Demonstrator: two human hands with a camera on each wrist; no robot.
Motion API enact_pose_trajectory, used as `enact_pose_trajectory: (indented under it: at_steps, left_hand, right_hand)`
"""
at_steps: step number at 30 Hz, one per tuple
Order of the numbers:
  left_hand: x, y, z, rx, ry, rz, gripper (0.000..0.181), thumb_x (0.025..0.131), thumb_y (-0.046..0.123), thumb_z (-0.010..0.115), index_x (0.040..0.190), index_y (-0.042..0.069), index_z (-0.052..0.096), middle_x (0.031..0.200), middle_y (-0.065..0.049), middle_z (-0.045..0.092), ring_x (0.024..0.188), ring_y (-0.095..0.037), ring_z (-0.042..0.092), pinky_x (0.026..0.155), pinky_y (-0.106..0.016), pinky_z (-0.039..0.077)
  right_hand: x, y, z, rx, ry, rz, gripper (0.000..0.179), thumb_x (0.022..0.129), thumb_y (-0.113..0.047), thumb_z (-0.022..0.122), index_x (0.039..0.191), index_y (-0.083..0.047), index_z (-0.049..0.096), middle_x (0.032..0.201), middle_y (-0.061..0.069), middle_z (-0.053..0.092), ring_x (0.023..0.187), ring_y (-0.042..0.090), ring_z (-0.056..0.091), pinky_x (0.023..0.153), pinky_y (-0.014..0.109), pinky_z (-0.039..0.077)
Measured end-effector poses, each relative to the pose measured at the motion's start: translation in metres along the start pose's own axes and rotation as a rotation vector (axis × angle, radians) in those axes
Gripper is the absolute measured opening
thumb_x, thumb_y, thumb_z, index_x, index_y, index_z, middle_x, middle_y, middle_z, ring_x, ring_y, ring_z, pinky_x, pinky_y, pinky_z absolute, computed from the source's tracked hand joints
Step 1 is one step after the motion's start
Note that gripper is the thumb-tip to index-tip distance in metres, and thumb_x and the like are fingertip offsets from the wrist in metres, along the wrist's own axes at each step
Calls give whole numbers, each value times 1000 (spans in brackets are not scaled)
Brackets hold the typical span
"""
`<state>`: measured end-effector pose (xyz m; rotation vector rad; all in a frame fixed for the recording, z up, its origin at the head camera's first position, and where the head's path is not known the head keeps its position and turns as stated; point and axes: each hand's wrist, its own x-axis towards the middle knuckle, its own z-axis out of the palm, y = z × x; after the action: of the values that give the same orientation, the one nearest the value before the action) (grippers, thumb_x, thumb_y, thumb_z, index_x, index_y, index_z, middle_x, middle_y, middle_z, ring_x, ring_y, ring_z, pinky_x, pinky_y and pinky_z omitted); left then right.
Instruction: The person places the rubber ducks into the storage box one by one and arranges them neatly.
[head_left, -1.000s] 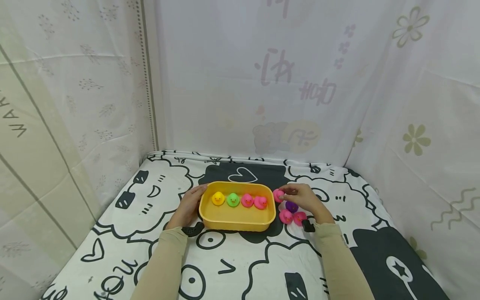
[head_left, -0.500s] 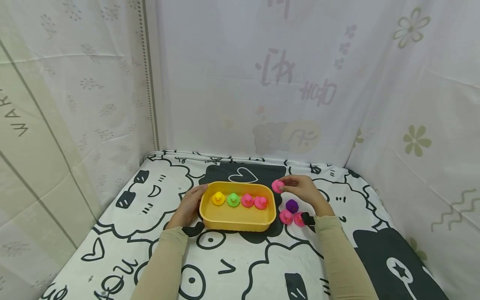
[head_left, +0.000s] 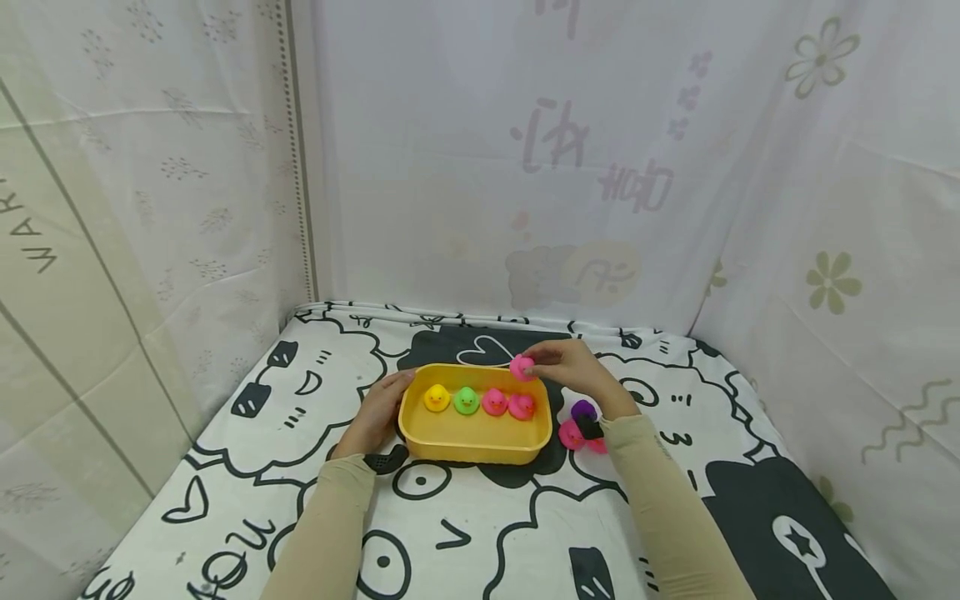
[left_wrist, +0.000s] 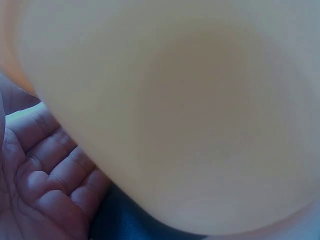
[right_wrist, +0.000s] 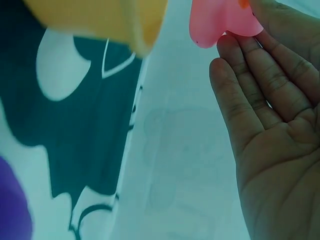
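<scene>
My right hand [head_left: 573, 365] pinches a pink rubber duck [head_left: 521, 367] between thumb and fingertips, raised at the far right rim of a yellow plastic tray [head_left: 472, 446]. In the right wrist view, the pink duck's lower part shows at the top edge. Four-sided and shallow, the tray holds a row of ducks: a yellow duck [head_left: 437, 398], a green duck [head_left: 467, 401] and two pink ducks [head_left: 495, 402]. My left hand [head_left: 378, 412] holds the tray's left side, its fingers bent along the outer wall. The tray wall [left_wrist: 200, 125] fills most of the left wrist view.
Right of the tray lie a purple duck [head_left: 583, 410] and pink ducks [head_left: 572, 434], partly hidden by my right wrist. A black-and-white patterned cloth [head_left: 465, 533] covers the surface. Pale printed curtains [head_left: 480, 167] hang behind and at both sides.
My right hand has lifted the pink duck from beside the tray and carried it left to the tray's far right rim. The left hand and tray have stayed in place.
</scene>
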<state>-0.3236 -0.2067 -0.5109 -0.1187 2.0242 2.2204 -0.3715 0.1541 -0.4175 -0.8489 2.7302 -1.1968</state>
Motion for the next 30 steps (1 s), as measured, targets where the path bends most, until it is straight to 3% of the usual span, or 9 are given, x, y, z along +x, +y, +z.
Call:
enact_pose_trajectory:
  at_steps: [8,17,30]
  left_hand:
    - [1,1,1,-13,-4,-13,61,98,55,58,145,16,53,145,-6,54,129,-25,54,102,-34,51]
    - [1,0,0,-22,-9,-6,58,99,51,57,145,15,53,145,-9,53,128,-27,54,102,-34,51]
    - [-1,2,-2,-12,-33,15,58,100,52,56,144,14,54,142,-9,55,125,-27,56,98,-32,53]
  right_hand:
    - [23,-27,17,-41,-110,-53,26,89,-31,78,113,-21,76,108,-7,73,105,15,68,95,37,56]
    - [40,-54,53,136,-300,-98,30,89,-27,79,117,-19,75,111,-6,73,106,11,68,93,29,56]
    - [49,-64,89,137,-409,-97,28,89,-23,79,115,-17,75,109,-7,73,103,10,67,91,26,55]
